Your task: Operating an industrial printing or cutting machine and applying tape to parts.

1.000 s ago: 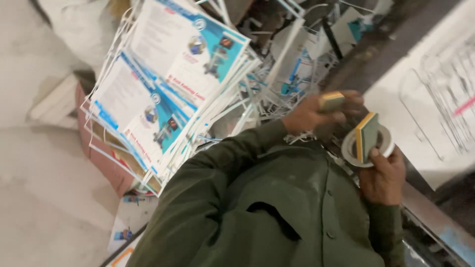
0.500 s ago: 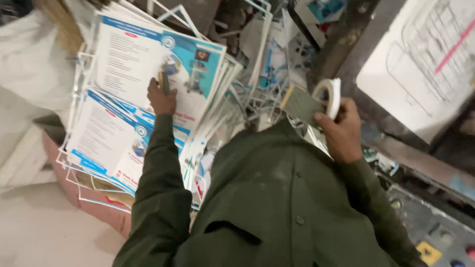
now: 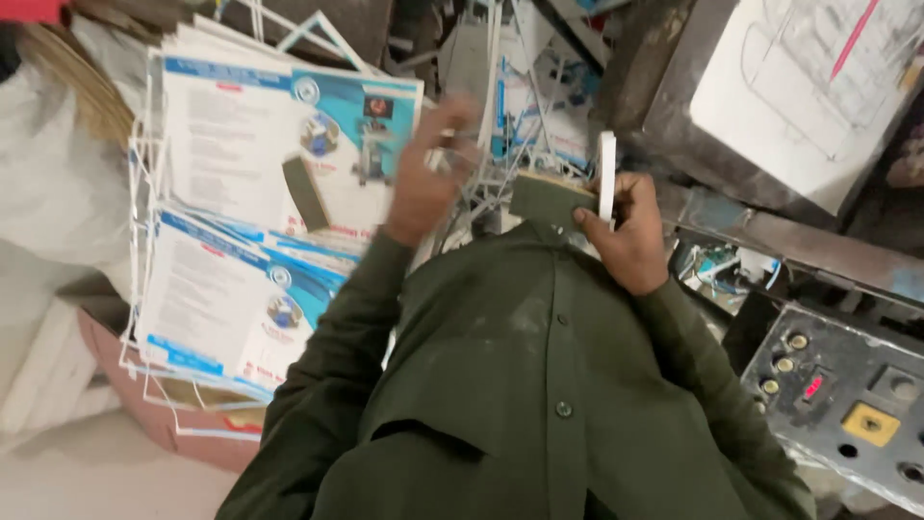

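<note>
My left hand (image 3: 423, 178) is blurred and hovers with spread fingers over a stack of white and blue leaflets (image 3: 260, 144) held in white wire racks. A small olive rectangular strip (image 3: 304, 193) lies on the top leaflet, just left of that hand and apart from it. My right hand (image 3: 630, 236) is close to my chest and grips a white tape roll (image 3: 606, 173) seen edge-on, together with a flat olive pad (image 3: 549, 197). My dark green shirt (image 3: 520, 385) fills the lower middle of the view.
More leaflets (image 3: 226, 299) in wire frames lie lower left over a pinkish box (image 3: 183, 424). A white sack (image 3: 48, 202) is at the left. A dusty control panel with buttons (image 3: 847, 404) sits lower right. A white sheet with a drawing (image 3: 799, 87) lies upper right.
My left hand has pulled away to the right from the top leaflet, leaving the olive strip on it. My right hand with the tape roll and pad has stayed near my chest.
</note>
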